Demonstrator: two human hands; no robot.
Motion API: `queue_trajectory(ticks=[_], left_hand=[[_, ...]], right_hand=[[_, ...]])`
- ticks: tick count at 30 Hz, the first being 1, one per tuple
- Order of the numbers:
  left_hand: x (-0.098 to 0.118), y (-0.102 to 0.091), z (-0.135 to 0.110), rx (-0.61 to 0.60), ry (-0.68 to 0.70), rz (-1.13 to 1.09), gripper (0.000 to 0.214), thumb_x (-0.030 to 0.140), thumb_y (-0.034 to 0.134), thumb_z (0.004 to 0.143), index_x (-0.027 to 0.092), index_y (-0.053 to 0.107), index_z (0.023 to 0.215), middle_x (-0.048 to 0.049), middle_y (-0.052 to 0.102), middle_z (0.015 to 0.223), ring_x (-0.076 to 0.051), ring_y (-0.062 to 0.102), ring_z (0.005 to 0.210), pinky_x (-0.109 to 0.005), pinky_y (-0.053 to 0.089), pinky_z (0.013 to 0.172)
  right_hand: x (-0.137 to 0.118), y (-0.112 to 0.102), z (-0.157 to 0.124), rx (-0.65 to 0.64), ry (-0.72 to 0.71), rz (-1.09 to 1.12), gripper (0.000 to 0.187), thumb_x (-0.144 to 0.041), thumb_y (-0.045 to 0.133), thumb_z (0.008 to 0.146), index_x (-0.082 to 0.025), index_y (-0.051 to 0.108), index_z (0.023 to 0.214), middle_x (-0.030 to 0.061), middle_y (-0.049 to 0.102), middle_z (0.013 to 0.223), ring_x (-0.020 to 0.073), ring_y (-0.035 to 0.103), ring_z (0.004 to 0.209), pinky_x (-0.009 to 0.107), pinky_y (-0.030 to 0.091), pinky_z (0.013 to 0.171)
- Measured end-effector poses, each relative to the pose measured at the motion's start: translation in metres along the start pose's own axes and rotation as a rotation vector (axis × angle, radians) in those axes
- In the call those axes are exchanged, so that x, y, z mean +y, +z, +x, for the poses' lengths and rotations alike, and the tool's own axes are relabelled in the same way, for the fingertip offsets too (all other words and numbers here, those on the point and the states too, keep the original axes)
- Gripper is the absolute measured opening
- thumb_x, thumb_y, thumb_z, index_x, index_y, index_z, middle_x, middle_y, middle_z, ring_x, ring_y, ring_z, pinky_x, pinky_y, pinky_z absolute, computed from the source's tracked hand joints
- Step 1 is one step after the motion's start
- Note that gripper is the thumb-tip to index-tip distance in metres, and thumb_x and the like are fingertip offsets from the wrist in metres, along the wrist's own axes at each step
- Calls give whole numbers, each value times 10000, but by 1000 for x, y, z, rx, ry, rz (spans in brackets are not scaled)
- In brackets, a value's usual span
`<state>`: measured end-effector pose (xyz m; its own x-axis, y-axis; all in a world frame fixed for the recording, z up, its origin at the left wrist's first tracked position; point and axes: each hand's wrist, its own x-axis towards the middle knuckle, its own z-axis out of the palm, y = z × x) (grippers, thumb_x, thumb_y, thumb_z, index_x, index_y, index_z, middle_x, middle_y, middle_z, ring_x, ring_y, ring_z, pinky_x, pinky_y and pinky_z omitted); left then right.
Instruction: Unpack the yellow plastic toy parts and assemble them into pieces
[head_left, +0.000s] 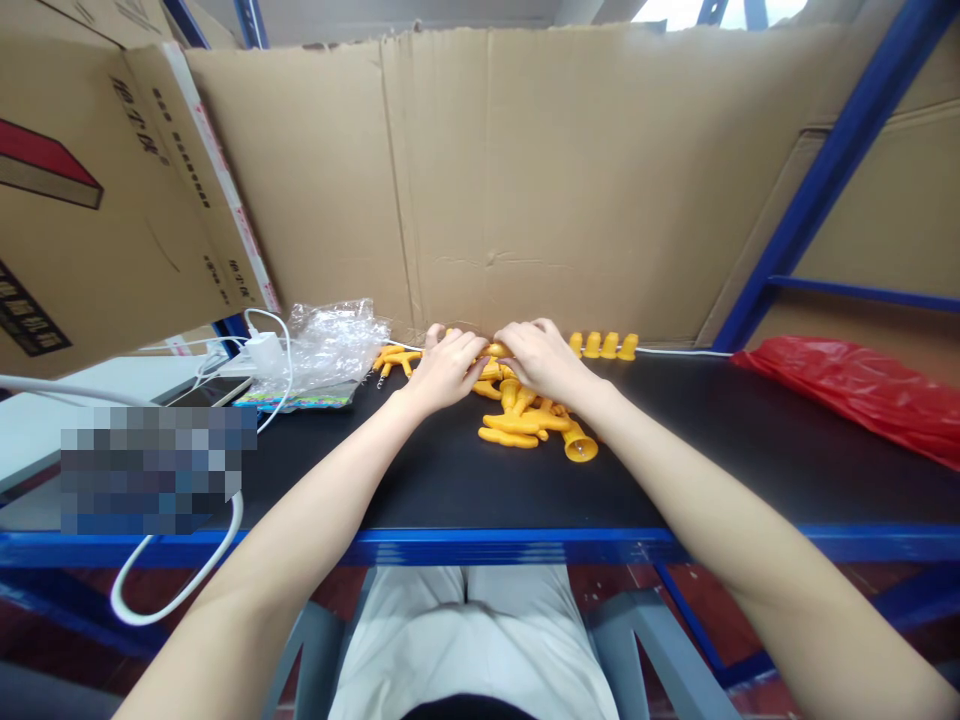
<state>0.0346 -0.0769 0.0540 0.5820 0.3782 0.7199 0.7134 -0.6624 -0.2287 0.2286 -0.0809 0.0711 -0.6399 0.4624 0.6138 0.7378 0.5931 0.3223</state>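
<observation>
At the back of the black table, my left hand (448, 368) and my right hand (541, 355) are close together with fingers curled. A yellow plastic corkscrew part (496, 350) shows between their fingertips, and both hands seem to pinch it; its ends are hidden. Just below lies a heap of yellow corkscrew parts (517, 410), with T-shaped handles and a bell-shaped cover (580, 443) whose opening faces me. Left of my left hand are finished-looking yellow corkscrews (397, 359), one showing a metal spiral. Several yellow covers (610, 346) stand in a row beyond my right hand.
A crumpled clear plastic bag (334, 345) lies at the left beside a white charger (265, 353) and cables. A red plastic bag (847, 390) lies at the right. Cardboard (540, 180) walls the back; a blue metal edge (517, 546) runs along the front.
</observation>
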Motion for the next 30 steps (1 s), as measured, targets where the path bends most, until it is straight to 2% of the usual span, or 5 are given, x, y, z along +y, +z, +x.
queue_trajectory(ticks=[5,9,13,19,30], left_hand=[[0,0,0,25,-7,33,251,274,343,944,180,569,999,-59,635,890,-209,527,882,-417,258,908],[-1,1,0,11,0,61,245,267,353,940,186,581,975,-52,634,862,-208,526,865,-422,259,909],[-2,3,-1,-4,3,69,239,276,365,937,189,587,954,-49,632,842,-209,529,855,-428,262,906],[0,3,-1,-13,-22,31,230,298,381,931,196,588,938,-47,634,826,-208,533,845,-433,262,904],[-3,4,-2,-18,-38,34,233,287,377,927,197,592,944,-51,630,836,-216,530,857,-446,250,921]], right_hand=[[-1,-1,-1,26,5,20,241,-278,415,915,-131,521,1073,116,629,988,236,539,912,350,269,832],[-2,2,-2,-6,7,26,310,-274,330,956,-125,507,1163,118,634,1049,228,538,950,360,261,851],[-2,4,-1,-59,-9,4,280,-239,324,955,-133,543,1094,113,635,988,227,527,926,360,265,824],[-2,-4,0,-26,-24,-27,180,-230,417,912,-143,549,997,110,615,954,228,514,896,354,269,809],[0,3,-1,-44,1,55,311,-233,306,963,-131,548,1131,121,643,1020,223,541,959,386,255,882]])
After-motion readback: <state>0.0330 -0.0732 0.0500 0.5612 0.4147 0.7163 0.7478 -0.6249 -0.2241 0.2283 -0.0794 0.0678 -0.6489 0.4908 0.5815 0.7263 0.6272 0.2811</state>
